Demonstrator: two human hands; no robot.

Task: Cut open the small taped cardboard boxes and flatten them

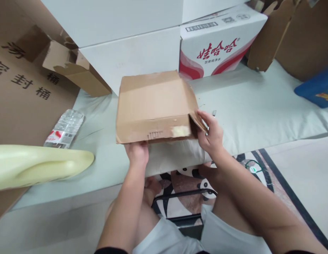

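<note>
A brown cardboard box (153,95) is held tilted above the pale green cloth, its broad side up. Along its front side are a printed mark and a pale torn patch. My left hand (138,152) supports the lower front edge from beneath, with most of its fingers hidden under the box. At the right end, my right hand (211,132) pinches a loose flap between thumb and fingers. A dark gap shows beside that flap. Just past the right hand's fingers a small metallic piece (214,113) is visible, too small to name.
Behind stand a white carton (132,60) and a red-and-white water carton (214,53). To the left are a clear plastic bottle (66,128), a pale yellow smooth object (47,165) and a large printed cardboard box (29,77). A blue object (317,88) lies right.
</note>
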